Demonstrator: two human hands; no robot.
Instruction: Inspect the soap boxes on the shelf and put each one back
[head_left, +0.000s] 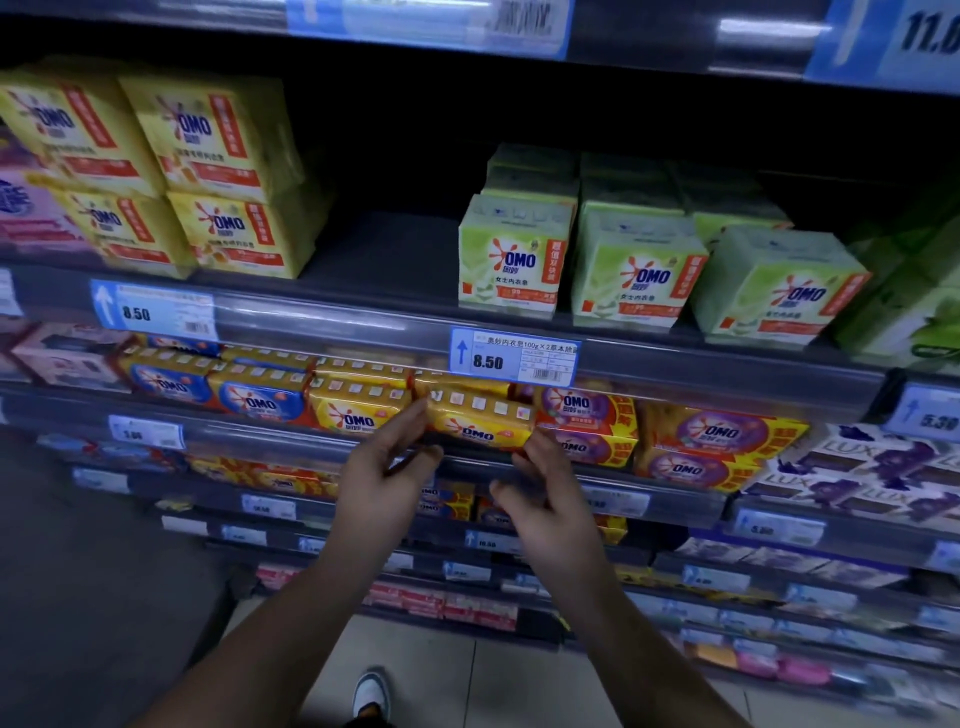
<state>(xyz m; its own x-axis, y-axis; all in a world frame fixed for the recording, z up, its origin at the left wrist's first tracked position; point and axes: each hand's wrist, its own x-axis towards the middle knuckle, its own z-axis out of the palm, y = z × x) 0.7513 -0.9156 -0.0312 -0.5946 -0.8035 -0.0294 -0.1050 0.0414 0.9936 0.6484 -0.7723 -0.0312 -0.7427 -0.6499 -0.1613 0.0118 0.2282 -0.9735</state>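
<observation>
Fingers (410, 418) of the left hand (382, 470) cover the left end of the box (480, 422), the right hand (545, 499) hides its lower right corner, and whether that hand's fingers grip the box cannot be told. Just above the fingers, the small print and barcode of the price tag (513, 357) are too fine to read, and far up and right of them the frame edge cuts a blue tag (904, 41). Below the fingers, the lower tags (267, 506) and packs (457, 605) are blurred, and only the front of a shoe (371, 693) shows.
</observation>
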